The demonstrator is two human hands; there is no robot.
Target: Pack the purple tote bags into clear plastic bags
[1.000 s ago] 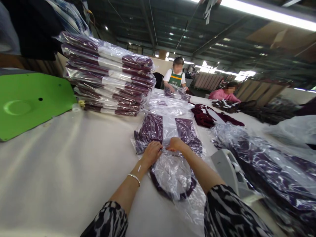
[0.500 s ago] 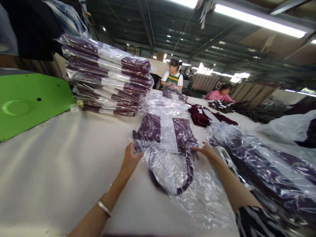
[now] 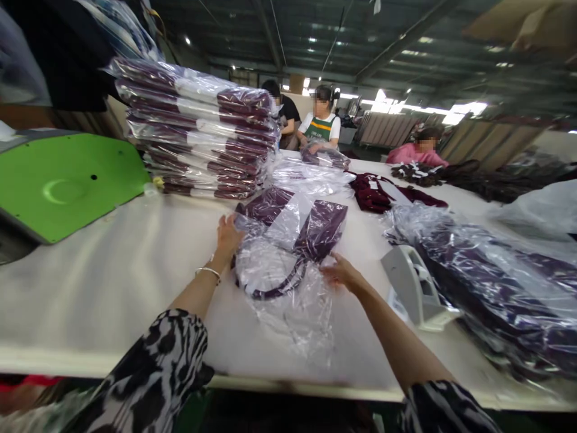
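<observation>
A folded dark purple garment [image 3: 322, 228] with a pale strip across it lies in a clear plastic bag [image 3: 293, 313] on the white table [image 3: 112, 288]. Its round dark band shows through the near part of the plastic. My left hand [image 3: 229, 237] is at the bag's left edge, fingers closed on the plastic. At the lower right corner, my right hand [image 3: 341, 272] touches the bag; its fingers are partly blurred, and their grip is unclear.
Bagged garments are stacked [image 3: 198, 132] at the back left, beside a green panel [image 3: 67, 186]. A grey-white dispenser [image 3: 412, 288] stands right of my right hand, near more bagged garments [image 3: 500, 288]. Dark red clothing [image 3: 383, 192] lies behind. Several people work beyond the table.
The bagged garment has turned and shifted left, and both hands have moved left with it. The view has shifted, showing the table's front edge and the dispenser more fully.
</observation>
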